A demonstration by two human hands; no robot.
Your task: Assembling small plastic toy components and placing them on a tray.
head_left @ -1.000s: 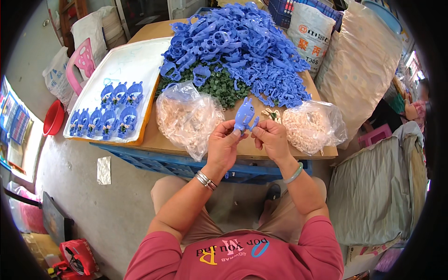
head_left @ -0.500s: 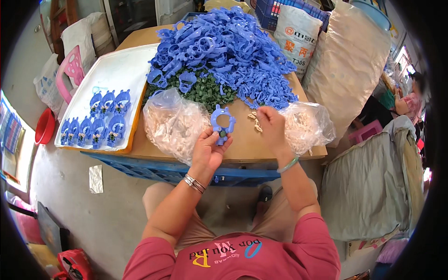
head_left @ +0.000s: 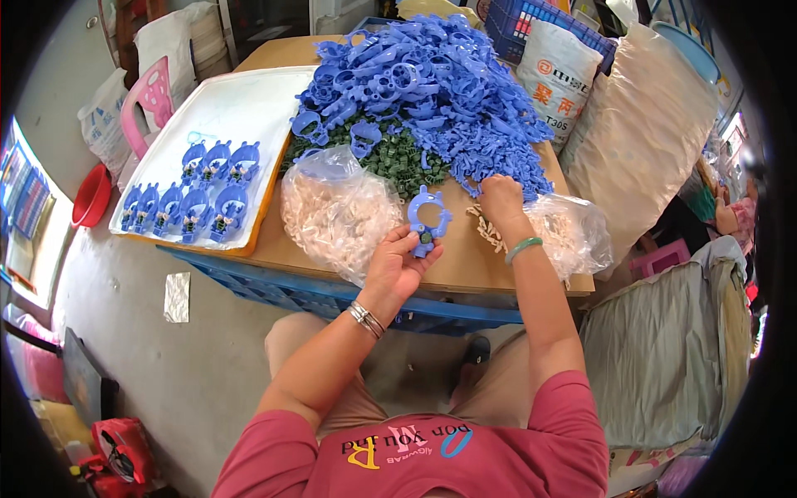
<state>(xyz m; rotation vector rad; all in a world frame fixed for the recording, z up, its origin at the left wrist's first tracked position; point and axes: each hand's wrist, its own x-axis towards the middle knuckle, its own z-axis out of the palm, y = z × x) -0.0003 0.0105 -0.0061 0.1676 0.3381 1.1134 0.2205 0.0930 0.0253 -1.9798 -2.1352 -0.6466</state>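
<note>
Our left hand (head_left: 397, 264) has its fingertips (head_left: 418, 246) pinched on the lower end of a blue plastic piece (head_left: 427, 220), thumb on one side and the other fingers behind it, so the piece stands upright over the cardboard tabletop (head_left: 465, 257). It has a round opening near its middle and two small ears at the top. We judge it light, stiff and smooth: moulded plastic that will not bend much, and could slip if gripped only at the tip. The thicker lower stem, where we hold it now, looks like the safest grip; the thin ring around the opening seems the weaker part.

Our right hand (head_left: 501, 197) reaches just right of the blue piece, fingers curled down at the near edge of the blue parts heap (head_left: 432, 91). Whether they have closed on anything we cannot tell, since the knuckles hide the tips.

Left of the piece, nearly touching our left hand, lies a clear bag of pale parts (head_left: 336, 212). A second clear bag (head_left: 564, 232) sits to its right, beyond our right wrist. Beyond the piece, between it and the heap, is a patch of small green parts (head_left: 394, 158). Well to the left is a white tray (head_left: 216, 124) with rows of finished blue pieces (head_left: 195, 203).
</note>
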